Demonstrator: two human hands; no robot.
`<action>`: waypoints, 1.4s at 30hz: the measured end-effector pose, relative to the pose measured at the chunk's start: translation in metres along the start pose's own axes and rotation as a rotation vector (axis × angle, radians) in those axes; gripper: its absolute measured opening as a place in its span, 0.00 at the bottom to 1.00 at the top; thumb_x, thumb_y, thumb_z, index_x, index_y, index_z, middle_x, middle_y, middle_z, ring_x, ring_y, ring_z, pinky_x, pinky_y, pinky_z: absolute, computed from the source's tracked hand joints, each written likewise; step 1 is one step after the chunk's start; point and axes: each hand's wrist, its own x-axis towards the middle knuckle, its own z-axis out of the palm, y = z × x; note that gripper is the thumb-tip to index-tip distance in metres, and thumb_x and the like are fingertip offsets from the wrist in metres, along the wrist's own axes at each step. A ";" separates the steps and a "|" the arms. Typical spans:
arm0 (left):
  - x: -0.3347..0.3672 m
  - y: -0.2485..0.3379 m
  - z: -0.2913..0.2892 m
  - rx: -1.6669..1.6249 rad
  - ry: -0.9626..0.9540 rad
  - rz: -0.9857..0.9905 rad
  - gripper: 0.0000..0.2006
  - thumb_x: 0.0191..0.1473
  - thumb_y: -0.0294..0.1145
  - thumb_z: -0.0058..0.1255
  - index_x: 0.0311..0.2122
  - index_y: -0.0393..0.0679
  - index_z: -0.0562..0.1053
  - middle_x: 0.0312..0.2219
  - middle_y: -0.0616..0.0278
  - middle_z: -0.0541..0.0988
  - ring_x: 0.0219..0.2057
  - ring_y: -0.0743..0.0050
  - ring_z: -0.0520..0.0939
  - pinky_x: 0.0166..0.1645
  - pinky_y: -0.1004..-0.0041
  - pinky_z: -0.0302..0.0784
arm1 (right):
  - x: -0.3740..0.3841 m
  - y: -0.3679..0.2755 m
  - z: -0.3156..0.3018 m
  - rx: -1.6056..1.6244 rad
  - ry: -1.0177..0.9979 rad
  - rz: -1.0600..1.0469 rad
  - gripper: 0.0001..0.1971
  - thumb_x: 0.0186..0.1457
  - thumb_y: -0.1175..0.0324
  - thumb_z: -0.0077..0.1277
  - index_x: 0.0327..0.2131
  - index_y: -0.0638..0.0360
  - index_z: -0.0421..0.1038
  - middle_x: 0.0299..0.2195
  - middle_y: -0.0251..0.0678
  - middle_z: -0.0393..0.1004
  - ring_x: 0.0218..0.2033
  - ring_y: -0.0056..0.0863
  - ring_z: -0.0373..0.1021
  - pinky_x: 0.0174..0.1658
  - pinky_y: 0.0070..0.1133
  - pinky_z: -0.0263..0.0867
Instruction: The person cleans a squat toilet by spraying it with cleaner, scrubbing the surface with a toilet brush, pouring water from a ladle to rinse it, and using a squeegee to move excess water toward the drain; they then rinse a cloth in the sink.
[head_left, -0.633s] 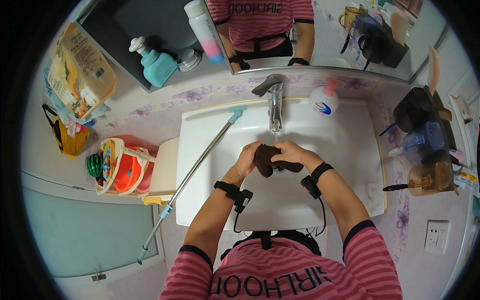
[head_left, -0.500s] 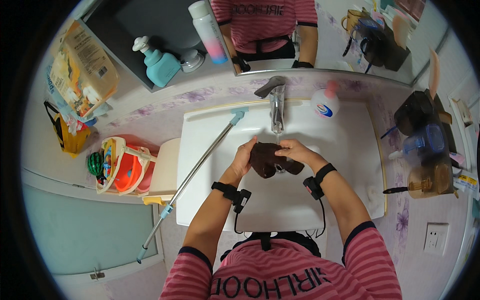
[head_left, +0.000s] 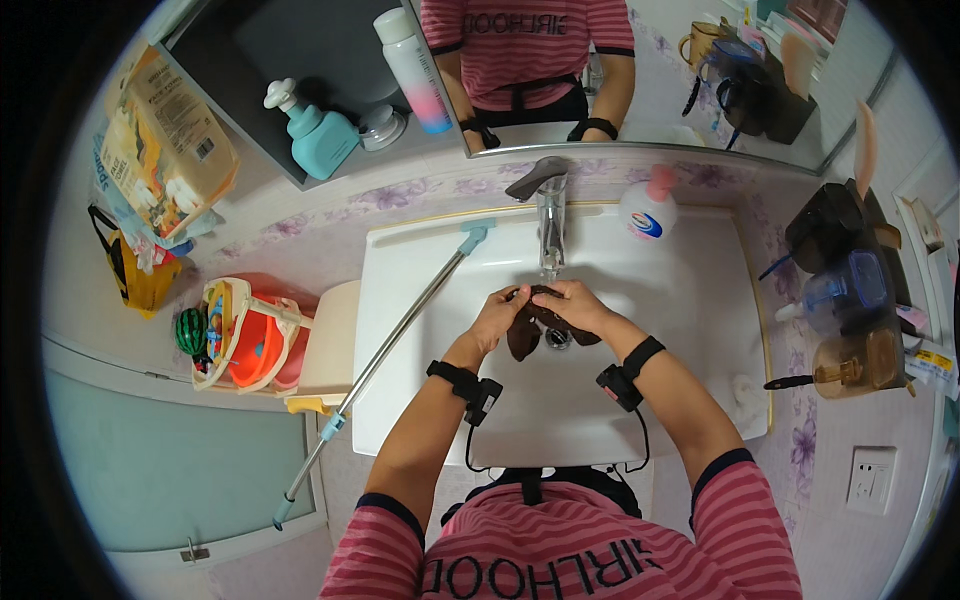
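My left hand [head_left: 496, 318] and my right hand [head_left: 582, 308] are close together over the white washbasin [head_left: 450, 405], just below the tap's spout. Between them they grip a dark brown cloth item [head_left: 524, 334], bunched at the top, with two ends hanging apart. Fingers of both hands are closed on its upper edge. What kind of cloth piece it is cannot be made out. The chrome tap [head_left: 551, 225] seems to run a thin stream onto the hands. Beneath the cloth, the round drain [head_left: 557, 338] partly shows.
A long-handled pole tool [head_left: 400, 330] leans across the basin's left side. At the basin's back right stands a white bottle with a pink top [head_left: 648, 205]. Cups in a wall rack [head_left: 855, 285] hang on the right. A mirror [head_left: 680, 80] rises behind the tap.
The cloth was spread wider between my hands; now it is gathered, and the drain shows more. My right hand has moved left, nearer my left hand.
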 end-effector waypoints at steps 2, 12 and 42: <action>0.005 0.000 0.004 -0.003 0.005 0.040 0.19 0.53 0.44 0.44 0.38 0.35 0.69 0.28 0.64 0.74 0.28 0.80 0.71 0.34 0.79 0.68 | -0.001 0.001 -0.004 0.128 -0.022 0.080 0.16 0.49 0.60 0.50 0.34 0.65 0.68 0.26 0.31 0.71 0.27 0.18 0.64 0.33 0.18 0.61; 0.000 0.002 -0.008 -0.294 0.040 0.021 0.17 0.54 0.43 0.43 0.36 0.36 0.69 0.27 0.64 0.74 0.28 0.78 0.73 0.34 0.79 0.69 | -0.008 0.002 -0.016 0.020 -0.209 -0.003 0.13 0.49 0.69 0.51 0.38 0.65 0.66 0.28 0.28 0.69 0.30 0.14 0.62 0.36 0.15 0.60; -0.002 0.027 -0.030 -0.076 0.021 0.095 0.10 0.51 0.32 0.46 0.35 0.38 0.71 0.28 0.62 0.74 0.29 0.76 0.74 0.35 0.78 0.71 | -0.036 0.048 -0.021 0.072 0.049 0.118 0.14 0.47 0.65 0.53 0.37 0.60 0.70 0.27 0.32 0.73 0.28 0.20 0.67 0.36 0.18 0.63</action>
